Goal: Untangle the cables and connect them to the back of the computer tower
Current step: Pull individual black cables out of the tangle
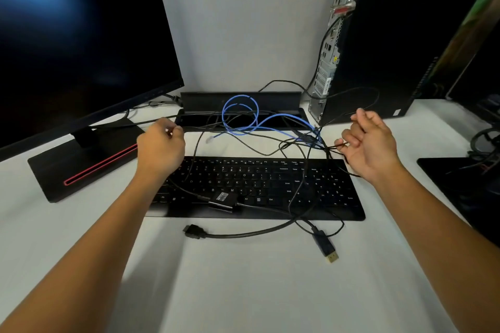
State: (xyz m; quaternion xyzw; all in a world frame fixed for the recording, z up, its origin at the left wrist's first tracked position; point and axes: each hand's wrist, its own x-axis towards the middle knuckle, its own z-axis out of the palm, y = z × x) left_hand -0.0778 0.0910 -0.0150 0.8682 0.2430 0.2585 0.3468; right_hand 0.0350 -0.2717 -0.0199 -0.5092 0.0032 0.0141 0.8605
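Note:
A tangle of thin black cables (270,143) and a blue network cable (240,113) lies across the black keyboard (259,186) and behind it. My left hand (161,146) pinches a thin black cable near the monitor base. Beside the tower, my right hand (370,143) has its fingers loosely curled around another thin black cable. The black computer tower (392,48) stands at the back right, its rear port panel (330,46) facing left with one black cable running to it. A DisplayPort plug (327,249) and a black connector (194,231) lie in front of the keyboard. A small black adapter (223,200) rests on the keys.
A dark monitor (81,35) on a black stand with a red stripe (89,159) fills the left. A black cable tray (240,108) sits behind the keyboard against a grey partition (243,40). More dark equipment and cables (481,143) lie at the right edge.

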